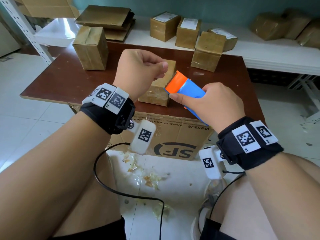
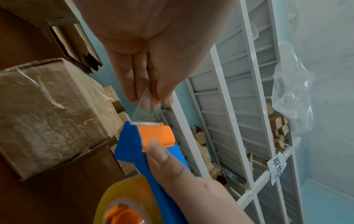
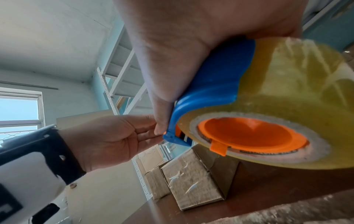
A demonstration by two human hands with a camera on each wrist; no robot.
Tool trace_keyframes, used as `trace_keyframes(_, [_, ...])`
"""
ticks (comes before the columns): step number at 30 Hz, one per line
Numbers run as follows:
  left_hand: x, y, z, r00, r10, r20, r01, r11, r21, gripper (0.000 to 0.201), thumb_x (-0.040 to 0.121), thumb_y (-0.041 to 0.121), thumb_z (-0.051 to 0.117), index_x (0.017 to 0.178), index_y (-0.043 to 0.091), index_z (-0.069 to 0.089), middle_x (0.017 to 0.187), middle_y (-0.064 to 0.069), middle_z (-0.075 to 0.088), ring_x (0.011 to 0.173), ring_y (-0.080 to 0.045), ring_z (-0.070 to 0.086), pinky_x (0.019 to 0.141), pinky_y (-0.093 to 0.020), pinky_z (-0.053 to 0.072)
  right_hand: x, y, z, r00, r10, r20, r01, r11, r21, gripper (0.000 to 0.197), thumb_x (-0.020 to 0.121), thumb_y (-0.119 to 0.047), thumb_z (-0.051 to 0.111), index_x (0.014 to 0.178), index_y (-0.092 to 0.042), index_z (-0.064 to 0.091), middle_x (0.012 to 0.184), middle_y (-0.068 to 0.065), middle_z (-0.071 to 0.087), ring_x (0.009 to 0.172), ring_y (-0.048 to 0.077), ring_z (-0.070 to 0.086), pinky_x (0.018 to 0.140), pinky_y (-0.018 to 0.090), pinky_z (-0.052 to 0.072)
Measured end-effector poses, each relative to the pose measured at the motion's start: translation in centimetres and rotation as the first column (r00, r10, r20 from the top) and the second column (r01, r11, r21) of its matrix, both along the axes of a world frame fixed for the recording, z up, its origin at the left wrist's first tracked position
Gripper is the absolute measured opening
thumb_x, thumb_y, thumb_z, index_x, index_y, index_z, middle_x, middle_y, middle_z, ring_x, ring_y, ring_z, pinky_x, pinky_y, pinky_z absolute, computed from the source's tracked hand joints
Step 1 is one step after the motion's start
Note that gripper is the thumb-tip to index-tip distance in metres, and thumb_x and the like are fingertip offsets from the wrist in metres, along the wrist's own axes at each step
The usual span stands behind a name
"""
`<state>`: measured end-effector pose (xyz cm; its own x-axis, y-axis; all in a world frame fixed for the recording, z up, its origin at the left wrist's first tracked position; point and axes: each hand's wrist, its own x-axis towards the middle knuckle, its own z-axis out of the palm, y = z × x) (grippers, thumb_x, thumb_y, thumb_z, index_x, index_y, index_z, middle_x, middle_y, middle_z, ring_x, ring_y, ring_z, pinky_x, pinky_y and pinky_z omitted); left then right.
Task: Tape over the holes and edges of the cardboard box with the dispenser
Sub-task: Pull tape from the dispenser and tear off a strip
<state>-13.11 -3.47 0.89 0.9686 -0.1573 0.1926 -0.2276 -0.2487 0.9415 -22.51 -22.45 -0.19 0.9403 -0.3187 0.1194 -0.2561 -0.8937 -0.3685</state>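
The dispenser (image 1: 186, 91) hung above the cardboard box (image 1: 158, 91), gripped by the right hand (image 1: 210, 103); left hand (image 1: 138, 70) fingers (image 2: 134, 84) pinched its clear tape end (image 2: 146, 113).

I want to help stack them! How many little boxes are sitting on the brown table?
3 on the brown table: back-left box, back-right box, and middle box, partly behind the left hand. Another might hide behind it.

We see a dark red-brown bench (image 1: 65, 80) carrying three taped cardboard boxes: one at its near edge (image 1: 155, 94), one back left (image 1: 90, 47), one back right (image 1: 207, 51). White tile floor (image 1: 26, 118) below holds tape scraps (image 1: 150, 179) and a big SF-printed carton (image 1: 173, 141).
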Motion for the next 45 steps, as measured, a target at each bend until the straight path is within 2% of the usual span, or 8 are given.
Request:
trace_keyframes(9, [-1.2,-3.8,-1.1,0.976,0.051,0.21,-0.103,0.964,0.245,0.009,0.09,0.031,0.081,0.094,0.025,0.087,0.08,0.011,0.078,0.078,-0.006,0.074,0.078,-0.034,0.062,2.2,-0.2,-0.4,0.99,-0.123,-0.071,0.129,0.988,0.09,0.086,0.068,-0.101,0.055,0.075,-0.016,0.049,0.069,0.002,0.054,0.062,0.024,0.055,0.054,0.033,0.033])
trace_keyframes(13, [-4.5,-7.7,-1.7,0.894,-0.129,0.429,0.007,0.962,0.274,0.011,0.089,0.027,0.075,0.086,0.023,0.085,0.076,0.01,0.077,0.072,-0.01,0.072,0.065,-0.036,0.059,3.9,-4.3,0.2,0.963,-0.258,-0.075,0.268,0.942,0.2,0.05,0.094,-0.055,0.068,0.085,-0.009,0.051,0.098,0.013,0.063,0.086,0.034,0.054,0.073,0.037,0.039])
trace_keyframes(16, [-4.9,-8.5,-2.1,0.879,-0.125,0.461,0.041,0.981,0.189,0.011,0.092,0.027,0.076,0.09,0.019,0.084,0.081,0.009,0.079,0.074,-0.011,0.073,0.066,-0.038,0.059,5.0,-7.1,0.4,0.952,-0.304,-0.043,0.305,0.919,0.249,0.068,0.086,-0.074,0.069,0.097,-0.008,0.055,0.091,0.011,0.059,0.087,0.035,0.055,0.075,0.038,0.041])
trace_keyframes(22, [-0.3,-4.6,-0.5,0.987,0.021,0.157,0.004,0.988,-0.155,0.003,0.097,0.013,0.076,0.096,0.01,0.077,0.087,-0.009,0.081,0.079,-0.016,0.079,0.083,-0.042,0.066,5.6,-7.5,-1.2,0.978,-0.182,-0.101,0.194,0.973,0.125,0.057,0.086,-0.062,0.079,0.087,-0.008,0.058,0.076,0.01,0.052,0.076,0.036,0.055,0.056,0.039,0.035])
trace_keyframes(26, [2.2,-2.2,-0.7,0.988,0.149,0.047,-0.13,0.95,-0.283,0.003,0.098,0.012,0.073,0.098,0.015,0.072,0.093,-0.009,0.082,0.084,-0.017,0.078,0.087,-0.037,0.065,5.5,-5.8,-1.5,0.994,-0.112,-0.013,0.112,0.993,0.043,0.067,0.095,-0.052,0.071,0.149,-0.016,0.055,0.142,0.018,0.057,0.133,0.042,0.052,0.111,0.049,0.044])
trace_keyframes(30, [3.8,-1.5,-1.6,0.971,0.21,-0.118,-0.239,0.902,-0.36,0.009,0.093,0.007,0.074,0.102,0.006,0.076,0.095,-0.008,0.082,0.085,-0.015,0.079,0.087,-0.029,0.062,5.3,-3.7,-0.4,0.994,0.009,0.11,-0.036,0.968,0.247,0.057,0.102,-0.036,0.065,0.155,-0.021,0.052,0.156,0.005,0.053,0.145,0.026,0.048,0.118,0.038,0.038])
trace_keyframes(41, [2.6,-1.1,-1.0,0.829,0.125,-0.546,-0.365,0.86,-0.358,0.02,0.094,0.001,0.069,0.105,0.016,0.078,0.102,-0.006,0.082,0.095,-0.013,0.08,0.104,-0.047,0.056,6.7,2.4,0.4,0.987,0.134,-0.091,-0.084,0.902,0.423,0.044,0.103,-0.03,0.057,0.142,-0.012,0.053,0.117,0.004,0.07,0.111,0.028,0.066,0.103,0.045,0.054])
trace_keyframes(45, [1.1,0.1,-1.0,0.865,0.045,-0.499,-0.222,0.927,-0.303,0.014,0.096,0.003,0.069,0.104,0.012,0.076,0.105,-0.008,0.082,0.085,-0.012,0.079,0.068,-0.021,0.061,5.5,1.7,1.7,0.982,0.129,-0.135,-0.095,0.968,0.233,0.046,0.107,-0.036,0.054,0.147,-0.014,0.051,0.14,0.007,0.061,0.126,0.03,0.06,0.102,0.04,0.05])
